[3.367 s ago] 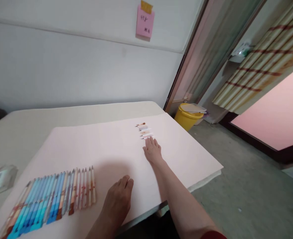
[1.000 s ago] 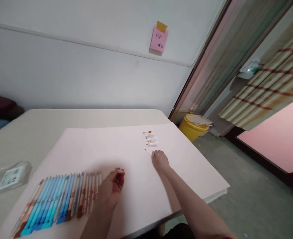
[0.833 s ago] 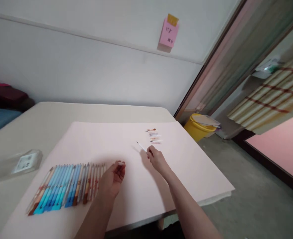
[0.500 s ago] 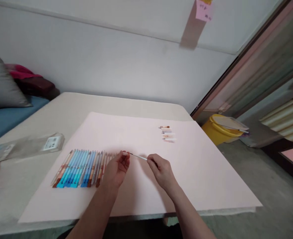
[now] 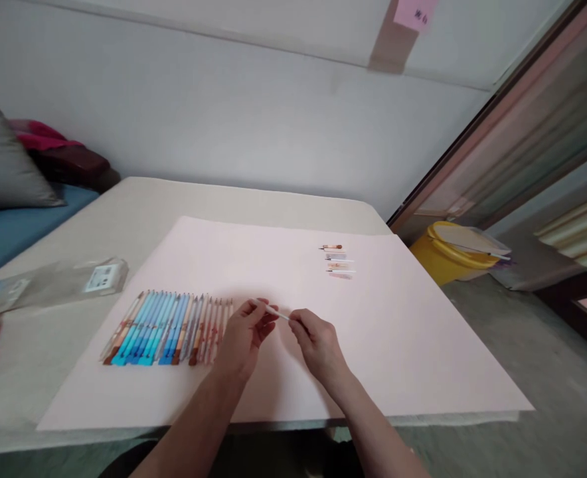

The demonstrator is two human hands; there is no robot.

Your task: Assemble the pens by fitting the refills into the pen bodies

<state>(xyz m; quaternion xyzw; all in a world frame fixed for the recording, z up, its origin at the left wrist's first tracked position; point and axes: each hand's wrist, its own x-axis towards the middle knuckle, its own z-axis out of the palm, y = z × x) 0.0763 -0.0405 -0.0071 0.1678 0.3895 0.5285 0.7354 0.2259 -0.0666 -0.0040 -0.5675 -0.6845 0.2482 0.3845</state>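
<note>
Currently, fingers of left hand point(image 5: 244, 336) and right hand point(image 5: 321, 340) grasp opposite ends of a slim white pen point(image 5: 276, 312), long axis slanting crosswise between them, inside the near edge of the desk point(image 5: 253, 204).

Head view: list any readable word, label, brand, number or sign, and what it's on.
None legible.
Pink note, cut by the top edge: handwriting too blurred.
White label on clear packaging: print too small.
Row of pens: patterns, no readable text.
Held white stick: no text visible.
</note>
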